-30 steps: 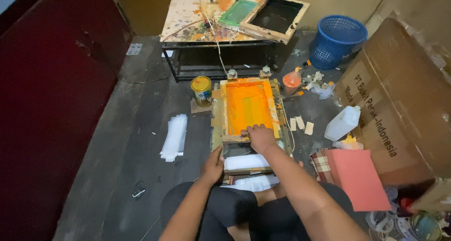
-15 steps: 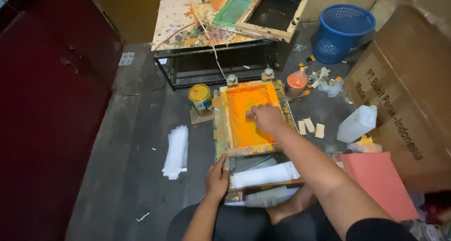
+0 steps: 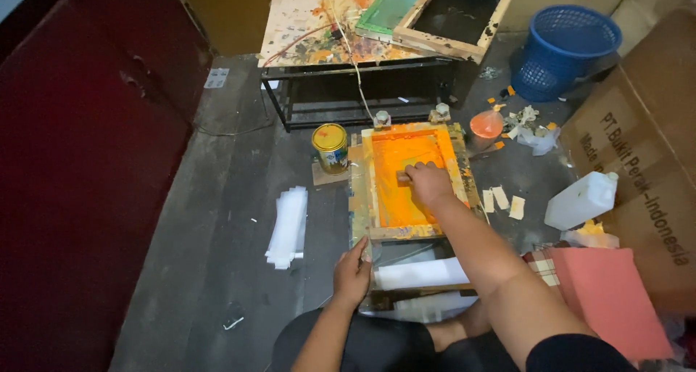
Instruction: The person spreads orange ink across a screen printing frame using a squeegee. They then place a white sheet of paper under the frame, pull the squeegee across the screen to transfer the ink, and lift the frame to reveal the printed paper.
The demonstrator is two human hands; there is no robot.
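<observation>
1. The screen point(image 3: 408, 180), orange with ink, lay at frame centre on the floor.
2. Risk: it could shift and smear if the left hand point(image 3: 353, 273), pressing its lower-left corner, slipped.
3. The right hand point(image 3: 428, 181) was closed on a squeegee point(image 3: 403, 176) mid-screen.
4. A can point(image 3: 330, 146) stood just left.

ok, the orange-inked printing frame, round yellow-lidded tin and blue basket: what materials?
Orange-inked printing frame: looks like bare wood, matte, ink-stained rails; its mesh is coated orange. Round yellow-lidded tin: probably metal, glossy lid, rolled rim. Blue basket: likely moulded plastic, with perforated lattice walls.
</observation>
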